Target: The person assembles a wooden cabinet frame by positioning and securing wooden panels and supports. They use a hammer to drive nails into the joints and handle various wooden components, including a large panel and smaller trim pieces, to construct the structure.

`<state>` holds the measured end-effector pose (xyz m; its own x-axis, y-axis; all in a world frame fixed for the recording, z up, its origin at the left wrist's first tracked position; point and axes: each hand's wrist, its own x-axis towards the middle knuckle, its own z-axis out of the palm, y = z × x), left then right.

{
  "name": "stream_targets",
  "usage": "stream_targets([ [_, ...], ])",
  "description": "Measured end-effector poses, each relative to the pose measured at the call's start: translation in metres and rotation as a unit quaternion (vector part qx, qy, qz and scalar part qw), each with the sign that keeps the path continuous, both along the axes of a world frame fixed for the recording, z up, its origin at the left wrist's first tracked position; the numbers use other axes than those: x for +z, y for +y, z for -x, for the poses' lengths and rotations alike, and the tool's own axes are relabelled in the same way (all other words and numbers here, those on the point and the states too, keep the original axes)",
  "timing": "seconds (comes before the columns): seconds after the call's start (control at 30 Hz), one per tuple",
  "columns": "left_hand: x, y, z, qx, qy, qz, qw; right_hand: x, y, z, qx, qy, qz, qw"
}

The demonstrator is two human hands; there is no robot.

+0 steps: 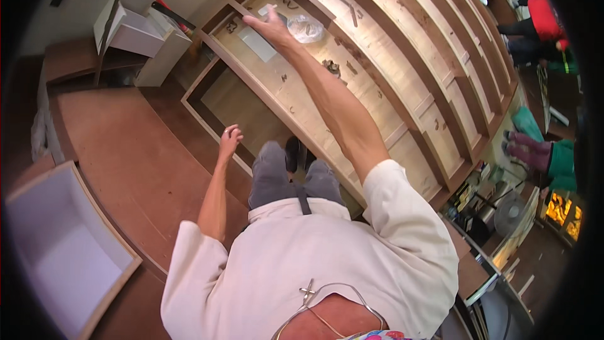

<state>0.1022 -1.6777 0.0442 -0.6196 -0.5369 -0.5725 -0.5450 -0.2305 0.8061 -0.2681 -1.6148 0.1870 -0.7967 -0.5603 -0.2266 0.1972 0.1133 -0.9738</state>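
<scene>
My right arm stretches over a large wooden frame (248, 82) divided by long slats. At its far end my right hand (272, 27) has thumb and forefinger apart, next to a small white piece (266, 9). Its other fingers are partly hidden. Beside that hand are a clear plastic bag (306, 29) and a flat grey rectangular plate (257, 45). My left hand (231, 140) hangs over an open wooden box-like frame (200, 102), its fingers loosely bent and apart, with nothing seen in them. Small dark metal parts (331, 68) lie on the panel.
A brown board surface (135, 151) spreads to my left, with a white-lined drawer (75, 245) at the near left. White drawer parts (135, 34) stand at the far left. At the right are a fan (509, 215) and other people, one in red (542, 22).
</scene>
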Motion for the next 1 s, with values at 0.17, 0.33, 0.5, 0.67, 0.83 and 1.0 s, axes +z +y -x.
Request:
stream_targets([
  [0.17,-0.036,-0.03,-0.125,0.023,-0.148,-0.019,0.989,-0.097,-0.021,-0.055,-0.017,0.067,-0.026,0.997],
  [0.33,-0.072,-0.093,-0.106,-0.14,-0.224,0.052,0.963,-0.26,0.074,-0.049,-0.209,0.05,-0.28,0.935],
  [0.5,-0.121,-0.234,0.119,-0.256,-0.11,0.213,0.937,-0.371,0.17,0.025,-0.12,0.085,-0.485,0.862],
  [0.67,-0.173,-0.278,0.312,-0.22,-0.034,0.194,0.955,-0.437,0.128,0.072,0.112,0.04,-0.483,0.868],
  [0.83,-0.178,-0.213,0.368,-0.291,0.013,0.135,0.947,-0.455,0.095,0.082,0.097,0.028,-0.513,0.852],
  [1.0,-0.179,-0.124,0.395,-0.323,0.03,-0.071,0.943,-0.392,0.074,0.089,-0.067,0.044,-0.383,0.92],
])
